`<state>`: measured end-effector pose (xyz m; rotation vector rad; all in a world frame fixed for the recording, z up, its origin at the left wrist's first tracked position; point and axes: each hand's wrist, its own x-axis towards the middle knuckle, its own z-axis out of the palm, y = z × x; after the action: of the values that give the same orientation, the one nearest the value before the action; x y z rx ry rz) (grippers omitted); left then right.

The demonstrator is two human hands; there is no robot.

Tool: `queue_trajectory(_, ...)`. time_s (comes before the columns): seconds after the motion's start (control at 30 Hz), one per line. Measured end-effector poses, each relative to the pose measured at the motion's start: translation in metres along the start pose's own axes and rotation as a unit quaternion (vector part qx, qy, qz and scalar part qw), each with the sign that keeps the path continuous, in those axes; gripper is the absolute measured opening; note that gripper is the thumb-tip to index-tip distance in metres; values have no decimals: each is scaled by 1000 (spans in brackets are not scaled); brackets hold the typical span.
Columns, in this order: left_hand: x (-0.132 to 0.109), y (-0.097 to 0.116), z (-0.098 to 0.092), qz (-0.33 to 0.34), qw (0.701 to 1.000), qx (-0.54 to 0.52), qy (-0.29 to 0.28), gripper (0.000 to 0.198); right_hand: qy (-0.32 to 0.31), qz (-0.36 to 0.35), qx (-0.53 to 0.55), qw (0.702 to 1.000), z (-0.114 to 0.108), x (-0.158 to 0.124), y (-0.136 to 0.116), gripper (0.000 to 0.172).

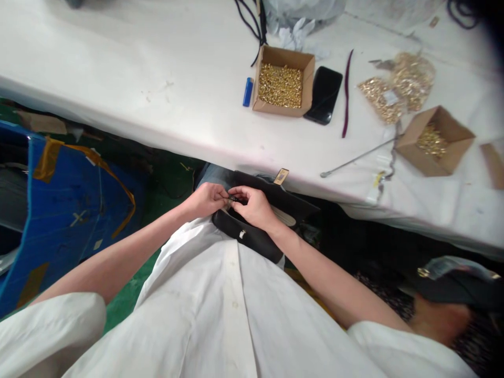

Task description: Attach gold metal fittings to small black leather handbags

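Your bare left hand (212, 199) and bare right hand (255, 206) nearly meet at the fingertips, each with thumb and fingers pinched on a small, dark, narrow piece (235, 199); its exact form is too small to confirm. Pinch evenly, steady both wrists and work in short movements, so that it does not slip. It sits between the hands, over the black, smooth-faced bag (225, 224). The bag lies beneath both hands, against your white, buttoned cloth shirt (205, 294), its pale metal clasp (242, 234) facing you.
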<state>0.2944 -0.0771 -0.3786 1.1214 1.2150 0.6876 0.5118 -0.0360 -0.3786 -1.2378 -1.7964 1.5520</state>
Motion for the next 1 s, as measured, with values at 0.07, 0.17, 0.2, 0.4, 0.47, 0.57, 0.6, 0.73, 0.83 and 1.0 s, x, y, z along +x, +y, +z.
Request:
queue_trajectory(0.07, -4, 2, -1, -5, 1000, -14, -7, 13, -5, -4, -3, 1000, -1, -2, -3, 34)
queue_trajectory(0.17, -9, 4, -2, -8, 1000, 20, -4, 13, -28, -13, -14, 999, -3, -5, -7, 34)
queue_trajectory(0.2, -10, 5, -2, -9, 999, 35, -2, 13, -35, -16, -15, 999, -3, -5, -8, 34)
queue_trajectory(0.4, -11, 8, 0, 6, 997, 81, 18, 12, -12, -25, -35, 999, 1, -5, -7, 27)
queue_trajectory(0.47, -12, 9, 1, 12, 995, 92, 26, 12, -1, -30, -45, 999, 3, -6, -6, 24)
queue_trajectory(0.57, -13, 7, 4, 12, 995, 95, 41, 14, 3, -35, -57, 998, 6, -8, -5, 25)
queue_trajectory(0.6, -14, 6, 5, 10, 995, 91, 45, 15, 3, -36, -58, 998, 6, -9, -5, 25)
queue_trajectory(0.73, -15, 1, 7, 5, 996, 71, 50, 18, 0, -34, -61, 998, 6, -10, -4, 26)
queue_trajectory(0.83, -17, 1, 7, 2, 997, 60, 44, 21, -5, -39, -61, 997, 4, -12, -4, 27)
queue_trajectory(1.0, -19, 6, 4, -16, 999, 25, 25, 20, -11, -51, -61, 997, 2, -18, -9, 27)
